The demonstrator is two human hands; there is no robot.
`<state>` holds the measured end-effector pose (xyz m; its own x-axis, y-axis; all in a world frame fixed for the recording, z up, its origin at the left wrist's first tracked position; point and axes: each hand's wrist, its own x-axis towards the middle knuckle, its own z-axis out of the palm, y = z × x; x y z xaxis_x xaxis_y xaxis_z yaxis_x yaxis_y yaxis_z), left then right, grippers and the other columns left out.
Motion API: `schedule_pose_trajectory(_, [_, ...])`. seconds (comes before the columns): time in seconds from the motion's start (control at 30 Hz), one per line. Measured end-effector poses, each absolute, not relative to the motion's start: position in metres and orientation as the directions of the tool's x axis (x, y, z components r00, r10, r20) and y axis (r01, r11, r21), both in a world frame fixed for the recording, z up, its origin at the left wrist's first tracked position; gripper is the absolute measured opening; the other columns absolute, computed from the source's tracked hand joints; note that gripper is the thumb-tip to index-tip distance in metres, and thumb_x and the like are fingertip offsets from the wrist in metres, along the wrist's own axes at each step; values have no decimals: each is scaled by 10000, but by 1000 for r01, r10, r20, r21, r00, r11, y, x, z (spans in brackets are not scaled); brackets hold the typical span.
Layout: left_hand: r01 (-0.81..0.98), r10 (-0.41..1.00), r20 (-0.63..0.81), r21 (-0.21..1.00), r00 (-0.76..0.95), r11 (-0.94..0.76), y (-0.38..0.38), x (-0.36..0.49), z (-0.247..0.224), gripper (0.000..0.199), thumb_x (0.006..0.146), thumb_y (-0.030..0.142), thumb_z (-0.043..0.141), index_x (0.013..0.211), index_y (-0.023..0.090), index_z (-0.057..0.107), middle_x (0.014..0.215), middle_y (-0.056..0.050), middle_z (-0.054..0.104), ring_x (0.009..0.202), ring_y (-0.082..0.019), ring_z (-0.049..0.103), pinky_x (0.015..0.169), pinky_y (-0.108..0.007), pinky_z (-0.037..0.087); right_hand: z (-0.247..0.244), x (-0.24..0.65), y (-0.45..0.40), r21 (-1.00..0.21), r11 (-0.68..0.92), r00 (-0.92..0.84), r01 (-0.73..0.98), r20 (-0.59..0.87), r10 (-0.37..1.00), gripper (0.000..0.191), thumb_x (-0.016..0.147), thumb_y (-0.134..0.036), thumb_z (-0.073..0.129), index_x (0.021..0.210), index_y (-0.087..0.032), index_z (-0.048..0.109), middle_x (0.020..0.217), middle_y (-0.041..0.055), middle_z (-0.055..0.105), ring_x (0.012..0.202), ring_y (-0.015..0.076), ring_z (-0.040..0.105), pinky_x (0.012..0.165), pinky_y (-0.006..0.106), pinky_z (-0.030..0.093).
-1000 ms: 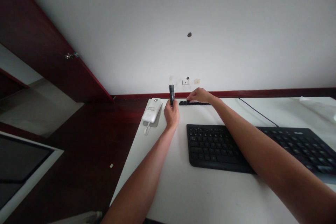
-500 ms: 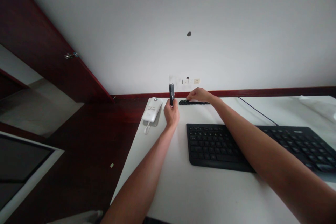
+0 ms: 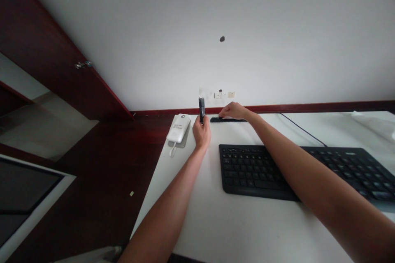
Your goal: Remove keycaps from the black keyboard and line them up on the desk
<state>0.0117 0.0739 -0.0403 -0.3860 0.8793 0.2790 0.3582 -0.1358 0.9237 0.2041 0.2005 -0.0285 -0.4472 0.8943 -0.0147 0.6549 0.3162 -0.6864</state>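
My left hand [image 3: 202, 132] is closed around a slim black device [image 3: 202, 109], held upright with two small prongs at its top end. To the right, my right hand [image 3: 233, 110] bends down with its fingertips pinched together at a narrow black strip [image 3: 216, 119] lying near the table's back edge. Whatever small piece those fingertips pinch is too small to make out. A white power bank [image 3: 179, 128] with a wrist loop lies left of my left hand. Under my right forearm is a black keyboard [image 3: 247, 172], partly covered by the arm.
The white table [image 3: 197, 209] stands against a grey-white wall with sockets [image 3: 224, 95]. A black cable [image 3: 302, 129] runs from the back edge to the keyboard. A white cloth-like item [image 3: 375, 125] lies far right. A dark red door [image 3: 61, 49] stands left.
Almost nothing differs; both hands keep their places and their holds. The view has shifted very slightly.
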Motion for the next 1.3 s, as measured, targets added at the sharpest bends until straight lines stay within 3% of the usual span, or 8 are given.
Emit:
schedule_pose_trajectory(1.1, [339,884,268,931,-382,-136,75,12,-42,302,980,448,507,909,210,679,685,-13,595,653,-188,562,619,-264,373,-27,203,199,-709,324,-466,626,-7,885,231,838,-378,718,919,-204,847,888,64,823,882,232,759,827,308,593])
schedule_pose_trajectory(1.3, [352,883,276,926,-378,-139,75,11,-44,294,983,433,507,904,205,675,643,7,557,621,-175,541,610,-261,359,-31,207,205,-668,341,-445,662,17,895,258,842,-417,700,897,-211,846,846,54,816,868,226,749,803,308,575])
